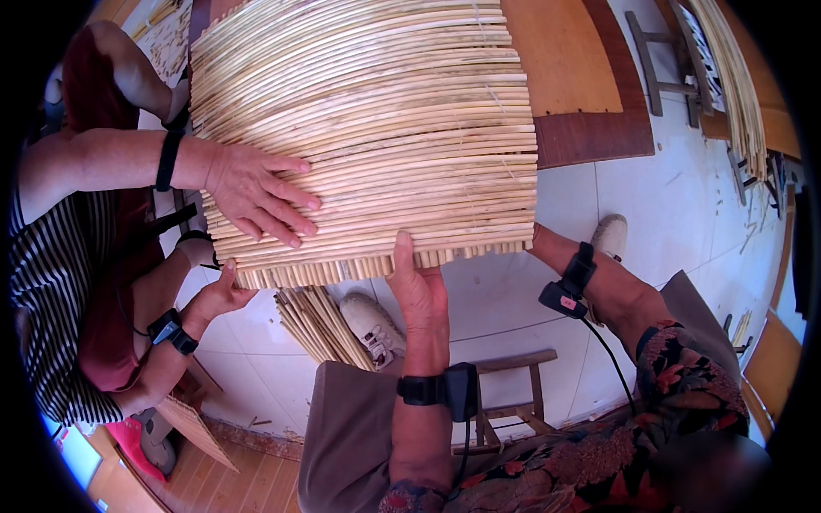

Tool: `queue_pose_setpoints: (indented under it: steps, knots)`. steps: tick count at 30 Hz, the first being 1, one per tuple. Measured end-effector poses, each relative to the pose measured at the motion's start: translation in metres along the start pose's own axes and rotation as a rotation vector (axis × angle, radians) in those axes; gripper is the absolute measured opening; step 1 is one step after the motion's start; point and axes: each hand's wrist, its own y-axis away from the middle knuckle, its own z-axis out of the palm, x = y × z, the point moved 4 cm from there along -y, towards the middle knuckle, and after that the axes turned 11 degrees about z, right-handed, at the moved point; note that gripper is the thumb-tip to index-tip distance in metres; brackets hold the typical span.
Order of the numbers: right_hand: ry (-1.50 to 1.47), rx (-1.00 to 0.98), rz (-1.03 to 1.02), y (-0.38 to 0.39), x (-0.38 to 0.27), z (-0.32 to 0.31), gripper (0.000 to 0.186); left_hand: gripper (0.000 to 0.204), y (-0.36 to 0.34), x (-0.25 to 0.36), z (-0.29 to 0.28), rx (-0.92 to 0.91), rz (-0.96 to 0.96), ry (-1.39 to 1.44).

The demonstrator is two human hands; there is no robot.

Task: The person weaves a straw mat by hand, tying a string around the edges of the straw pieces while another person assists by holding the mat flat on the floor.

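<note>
At the near edge of the woven reed mat (368, 128), the person's left hand (416, 295) makes its grip: thumb pressed flat on top of the last few reeds, the fingers tucked out of sight beneath, so it clasps the mat's rim from below. The right hand (537, 242) is almost wholly hidden under the mat's lower right corner; only the wrist with its black strapped device (569, 286) shows, so whether that grip is closed on the corner cannot be told. Both forearms rise from the lower edge, the left nearly straight up, the right slanting in from the lower right, each with a black wristband.

From these two grips the mat stretches up and away, its reeds running left to right, so the long axis of every reed lies across the person's reach and the cut reed ends line the right-hand side and near edge. The left hand is the one plainly on it.

Across from them a second person in a striped top has one hand (256, 192) spread flat on the mat's left part and the other hand (218, 295) cupping its lower left corner. Below the mat lie a bundle of loose reeds (316, 325), white shoes (374, 325) on the tiled floor (667, 214), and a small wooden stool (513, 402).
</note>
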Motion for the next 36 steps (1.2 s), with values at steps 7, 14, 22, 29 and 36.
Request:
queue_pose_setpoints:
  steps: [7, 14, 22, 29, 36]
  knots:
    - [-0.006, -0.004, -0.004, 0.015, 0.006, -0.003, 0.028, 0.048, 0.0, -0.001, 0.0, 0.001, 0.003, 0.004]
    - [-0.016, -0.005, -0.01, 0.009, 0.005, 0.0, 0.028, 0.049, 0.0, -0.002, -0.002, 0.019, -0.006, -0.02]
    - [-0.031, -0.018, -0.011, 0.005, 0.001, 0.009, 0.029, 0.049, 0.0, 0.001, 0.0, -0.012, 0.009, -0.013]
    - [-0.044, -0.018, 0.001, 0.0, 0.0, 0.006, 0.029, 0.048, -0.001, -0.002, 0.0, -0.028, 0.019, -0.008]
    - [-0.052, -0.025, 0.008, 0.006, 0.003, 0.008, 0.029, 0.048, -0.002, 0.0, 0.0, -0.015, 0.011, -0.022]
